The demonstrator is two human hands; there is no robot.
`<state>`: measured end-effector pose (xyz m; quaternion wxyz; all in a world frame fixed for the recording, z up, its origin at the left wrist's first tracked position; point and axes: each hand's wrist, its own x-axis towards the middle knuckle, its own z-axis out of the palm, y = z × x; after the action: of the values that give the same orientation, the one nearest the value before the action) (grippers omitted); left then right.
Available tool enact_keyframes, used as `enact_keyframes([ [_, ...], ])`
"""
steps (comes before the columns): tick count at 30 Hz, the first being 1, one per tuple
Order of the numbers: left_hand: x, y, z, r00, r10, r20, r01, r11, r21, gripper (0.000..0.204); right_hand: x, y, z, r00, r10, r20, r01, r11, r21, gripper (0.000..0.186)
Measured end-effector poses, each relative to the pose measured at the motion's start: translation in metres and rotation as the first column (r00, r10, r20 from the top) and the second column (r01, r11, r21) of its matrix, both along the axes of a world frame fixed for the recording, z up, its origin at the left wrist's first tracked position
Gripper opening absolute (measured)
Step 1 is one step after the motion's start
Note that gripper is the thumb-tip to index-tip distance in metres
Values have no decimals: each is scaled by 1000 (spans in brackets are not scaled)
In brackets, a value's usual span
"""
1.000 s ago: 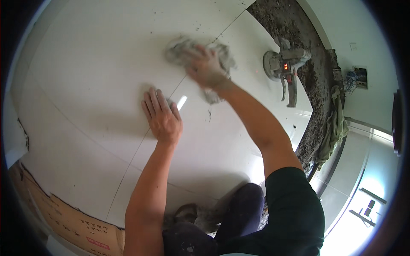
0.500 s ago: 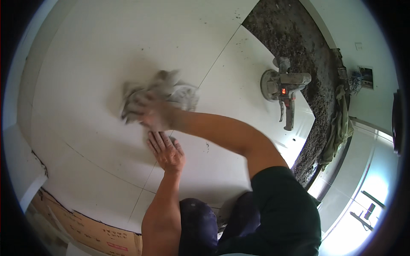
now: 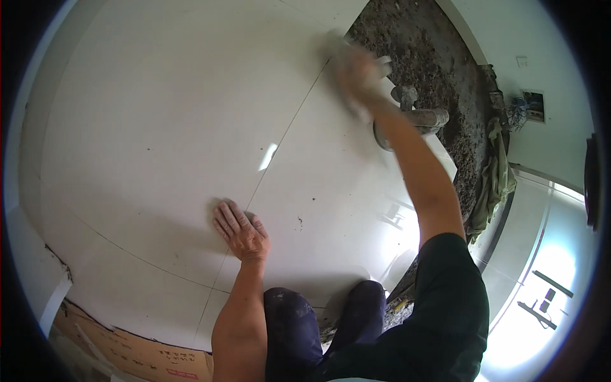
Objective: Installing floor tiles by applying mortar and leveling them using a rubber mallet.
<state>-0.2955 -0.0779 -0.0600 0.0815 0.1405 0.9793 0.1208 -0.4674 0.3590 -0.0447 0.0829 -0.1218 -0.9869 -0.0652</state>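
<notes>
The cloth [image 3: 342, 58] is under your right hand [image 3: 361, 73], grip too blurred to tell, near the edge of the tiles [image 3: 172, 95]; overreaching could drag in soil [image 3: 417, 48] or bump the power tool [image 3: 429, 118]. Your left hand [image 3: 244, 234] lies flat, fingers extended.

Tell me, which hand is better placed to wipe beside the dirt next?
Right, I think: the right hand is out by the dirt, blurred, seemingly on a grey cloth. The left hand lies on the tiles nearer the knees, with no cloth.

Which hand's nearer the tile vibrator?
Right. The right hand is just beyond and left of the tile vibrator; the left hand lies on the floor tiles, far to its lower left.
</notes>
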Motion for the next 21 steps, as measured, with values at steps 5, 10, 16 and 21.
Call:
enact_keyframes([
  [5, 2, 12, -1, 999, -2, 50, 3, 1000, -12, 71, -19, 10, -7, 965, -236, 116, 254, 950, -182, 47],
  [10, 4, 20, -3, 1000, -12, 17, 12, 1000, 8, 79, -8, 71, 40, 937, -339, 81, 176, 261, -949, 40],
  [16, 2, 4, -2, 999, -12, -30, 12, 1000, 1, 71, 160, -185, 62, 942, 274, 196, -230, 948, -220, 66],
  [21, 9, 20, -15, 998, -6, -58, 8, 999, 33, 65, 295, -222, -6, 660, 739, 135, -426, 516, -743, 42],
])
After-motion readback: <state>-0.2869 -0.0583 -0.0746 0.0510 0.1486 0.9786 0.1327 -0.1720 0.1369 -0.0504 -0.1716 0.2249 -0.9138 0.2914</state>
